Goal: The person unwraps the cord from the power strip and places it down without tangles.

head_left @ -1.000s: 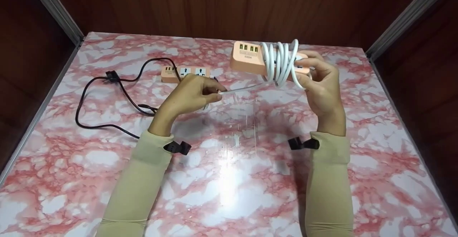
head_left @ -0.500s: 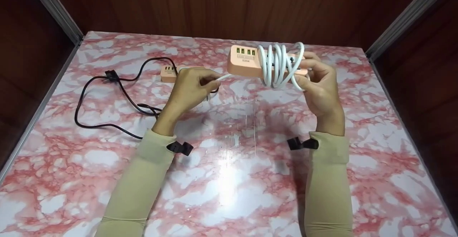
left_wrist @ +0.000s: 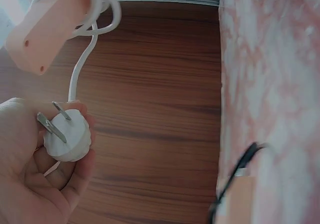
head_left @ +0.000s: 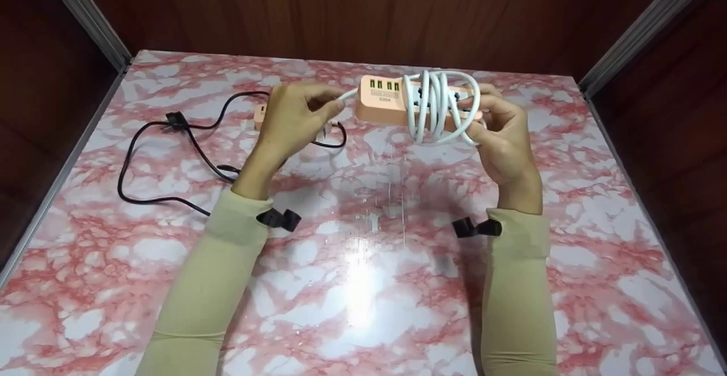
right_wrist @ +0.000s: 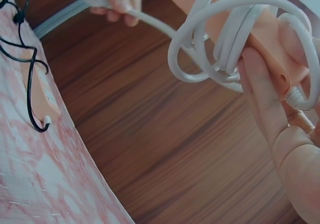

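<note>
"What have you got there?"

"An orange power strip (head_left: pixel 386 103), raised off the marbled table (head_left: pixel 369 239). My right hand (head_left: pixel 502 129) grips it by 1 end, with the white cord (head_left: pixel 435 103) looped around its body. My left hand (head_left: pixel 295 115) pinches the cord just beside the plug (left_wrist: pixel 70 134), whose prongs (I count 2) point away from my palm."

"Where might it go wrong?"

"The loops, I'd say. They're loose, and a wide loop near my right fingers stands away from the body. If I let the cord slacken, that loop could slip over the end and take others with it."

"And if you pull harder?"

"Then the strip could twist, since I've only got hold of 1 end, and the cord could strain where it enters the casing."

"Anything to watch below?"

"A 2nd strip (right_wrist: pixel 42 96) lies on the table, partly behind my left hand as I look down, with a black cord (head_left: pixel 120 177) sprawling leftward. Dip the plug too low and its prongs might snag that cord."
</note>
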